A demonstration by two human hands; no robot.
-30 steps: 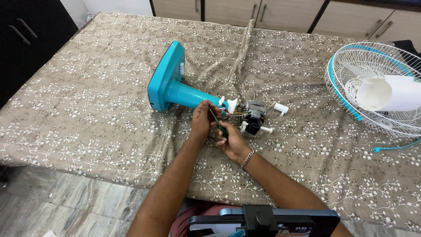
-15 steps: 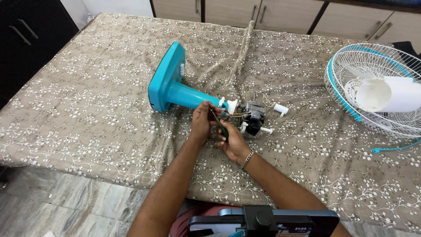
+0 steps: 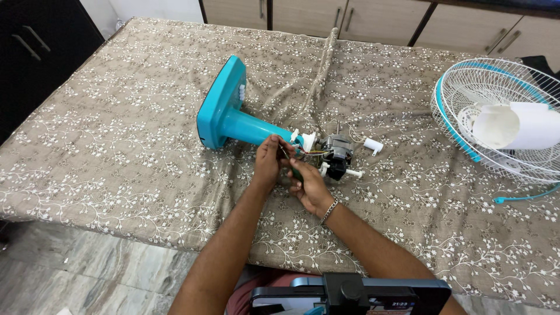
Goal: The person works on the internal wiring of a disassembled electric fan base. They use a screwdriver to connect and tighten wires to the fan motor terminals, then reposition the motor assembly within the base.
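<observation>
Near the front edge of the floral brown tablecloth (image 3: 116, 146), the left hand (image 3: 269, 160) and right hand (image 3: 309, 186) are still pinching thin coloured wires (image 3: 312, 153) beside the bare grey fan motor (image 3: 335, 153) of the toppled teal plastic fan stand (image 3: 224, 116); nothing has shifted, so the work is holding at the wiring.

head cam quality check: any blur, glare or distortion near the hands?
Head view: even, soft light, no glare; left hand and right hand sharp, the wires at the fan motor too small to resolve; wide-angle bending at edges, near the fan grille.
</observation>
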